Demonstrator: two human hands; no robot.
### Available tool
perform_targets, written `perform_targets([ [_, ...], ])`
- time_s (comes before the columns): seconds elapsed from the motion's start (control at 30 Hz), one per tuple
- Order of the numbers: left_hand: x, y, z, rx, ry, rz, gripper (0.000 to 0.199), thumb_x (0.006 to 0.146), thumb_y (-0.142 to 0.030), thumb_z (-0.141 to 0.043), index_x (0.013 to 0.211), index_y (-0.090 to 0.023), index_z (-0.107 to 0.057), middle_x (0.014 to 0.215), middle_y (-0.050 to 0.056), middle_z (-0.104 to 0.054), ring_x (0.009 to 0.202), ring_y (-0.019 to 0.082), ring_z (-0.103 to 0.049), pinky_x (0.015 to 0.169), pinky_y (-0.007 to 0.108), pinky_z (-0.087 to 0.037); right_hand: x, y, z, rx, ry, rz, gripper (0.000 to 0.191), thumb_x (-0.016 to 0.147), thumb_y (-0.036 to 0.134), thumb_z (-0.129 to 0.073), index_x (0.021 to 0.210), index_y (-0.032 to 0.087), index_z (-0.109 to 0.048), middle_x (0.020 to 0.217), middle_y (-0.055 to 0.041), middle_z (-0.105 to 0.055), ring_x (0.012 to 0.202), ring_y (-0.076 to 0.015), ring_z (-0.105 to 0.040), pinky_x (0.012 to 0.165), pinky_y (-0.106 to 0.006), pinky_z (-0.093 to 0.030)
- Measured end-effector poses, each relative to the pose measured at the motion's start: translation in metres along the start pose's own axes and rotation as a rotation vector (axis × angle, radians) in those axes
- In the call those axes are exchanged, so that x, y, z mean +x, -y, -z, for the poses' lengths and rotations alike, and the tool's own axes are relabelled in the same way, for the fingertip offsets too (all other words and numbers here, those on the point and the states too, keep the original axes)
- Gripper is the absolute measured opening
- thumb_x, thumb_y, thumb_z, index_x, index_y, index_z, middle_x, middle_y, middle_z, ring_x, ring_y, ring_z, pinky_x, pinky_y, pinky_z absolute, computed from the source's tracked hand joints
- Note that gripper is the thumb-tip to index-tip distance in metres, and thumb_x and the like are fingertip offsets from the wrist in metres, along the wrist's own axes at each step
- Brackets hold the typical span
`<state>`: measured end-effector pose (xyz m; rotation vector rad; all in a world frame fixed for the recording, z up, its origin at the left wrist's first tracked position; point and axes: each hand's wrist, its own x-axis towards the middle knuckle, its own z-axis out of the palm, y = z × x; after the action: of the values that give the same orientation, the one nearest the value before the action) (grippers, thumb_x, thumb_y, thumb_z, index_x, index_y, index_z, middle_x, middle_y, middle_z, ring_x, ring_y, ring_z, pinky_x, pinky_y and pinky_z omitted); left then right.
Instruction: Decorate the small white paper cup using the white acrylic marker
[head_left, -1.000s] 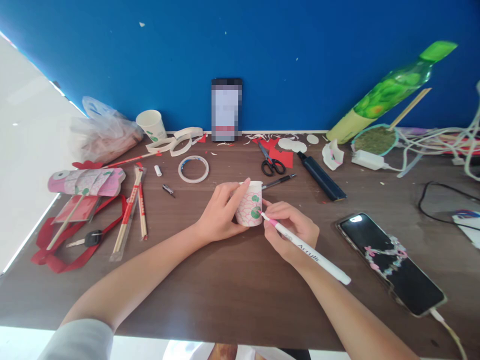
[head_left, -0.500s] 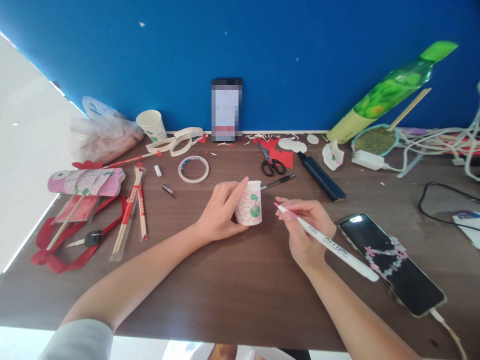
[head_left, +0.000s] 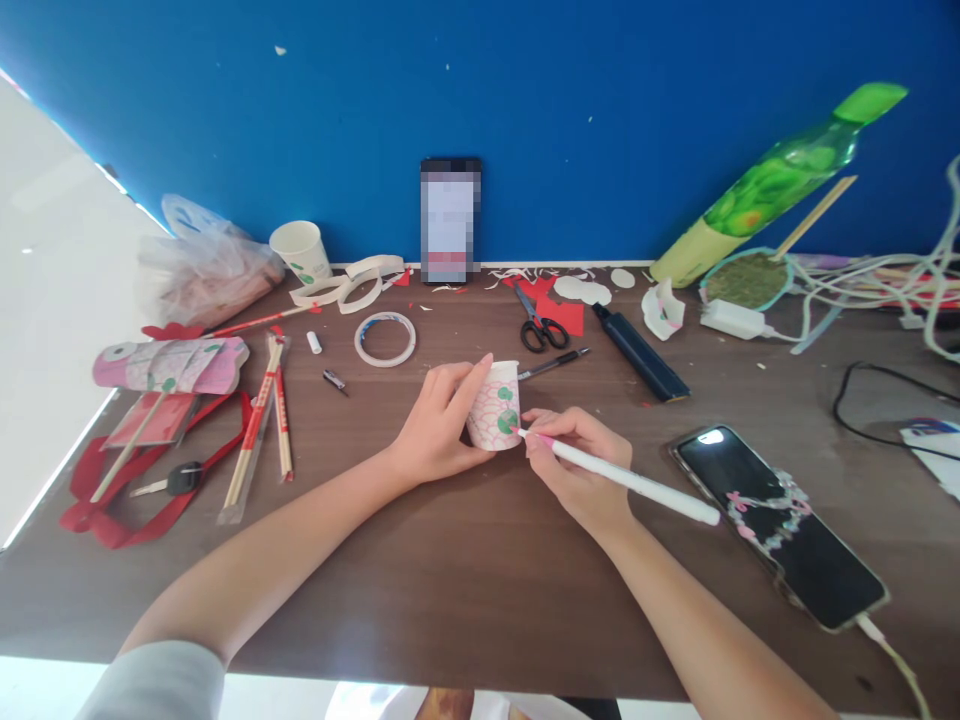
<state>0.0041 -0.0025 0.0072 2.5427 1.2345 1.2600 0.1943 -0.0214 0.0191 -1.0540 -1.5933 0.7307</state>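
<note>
My left hand [head_left: 442, 420] is wrapped round a white paper cup [head_left: 495, 408], fingers over its far side and thumb near its base. The cup carries a pink scale-like line pattern and green leaf prints, and tilts slightly on the table. In my right hand [head_left: 581, 465] is a white paint marker [head_left: 637, 482] with a pink tip, pinched near the tip. That tip meets the cup's right side by the lower green print, or is very close to it. A black pen [head_left: 555, 363] lies just behind the cup.
Black scissors [head_left: 543, 332], red paper scraps and a tape roll [head_left: 385, 339] lie beyond my hands. A phone with a beaded strap [head_left: 780, 525] rests at right. Wrapped chopsticks [head_left: 259, 425] and a key [head_left: 169, 480] are at left. A green bottle [head_left: 780, 185] leans against the blue partition.
My right hand has moved left with the marker, bringing its tip from open space to the cup's right side. My left hand and the cup have stayed put.
</note>
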Motion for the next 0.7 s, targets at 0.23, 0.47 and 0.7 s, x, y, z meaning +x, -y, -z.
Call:
perform_targets([
  [0.23, 0.0, -0.0006, 0.0003, 0.001, 0.005, -0.002, 0.1, 0.075, -0.037, -0.071, 0.152, -0.018, -0.011, 0.119, 0.014, -0.051, 0.11, 0.029, -0.051, 0.095, 0.042, -0.04, 0.0004, 0.0006, -0.0011, -0.071, -0.009, 0.018, 0.008, 0.073, 0.017, -0.067, 0.068, 0.021, -0.062, 0.07, -0.0008, -0.069, 0.063, -0.0161, -0.067, 0.074, -0.036, -0.059],
  [0.47, 0.0002, -0.0007, 0.0005, 0.008, -0.001, -0.005, 0.1, 0.074, -0.036, -0.072, 0.151, -0.018, -0.011, 0.119, 0.015, -0.05, 0.11, 0.029, -0.05, 0.095, 0.042, -0.04, 0.0003, 0.0003, -0.0001, -0.08, -0.023, 0.03, 0.007, 0.072, 0.016, -0.067, 0.068, 0.021, -0.063, 0.066, -0.0003, -0.069, 0.067, -0.0185, -0.07, 0.075, -0.036, -0.059],
  [0.7, 0.0008, -0.0012, 0.0014, -0.007, -0.002, -0.009, 0.098, 0.074, -0.035, -0.071, 0.151, -0.018, -0.011, 0.118, 0.014, -0.05, 0.11, 0.028, -0.05, 0.094, 0.042, -0.04, 0.0013, 0.0008, -0.0008, -0.096, -0.035, 0.019, 0.009, 0.073, 0.017, -0.066, 0.067, 0.021, -0.062, 0.067, -0.0006, -0.069, 0.065, -0.0184, -0.07, 0.074, -0.037, -0.059],
])
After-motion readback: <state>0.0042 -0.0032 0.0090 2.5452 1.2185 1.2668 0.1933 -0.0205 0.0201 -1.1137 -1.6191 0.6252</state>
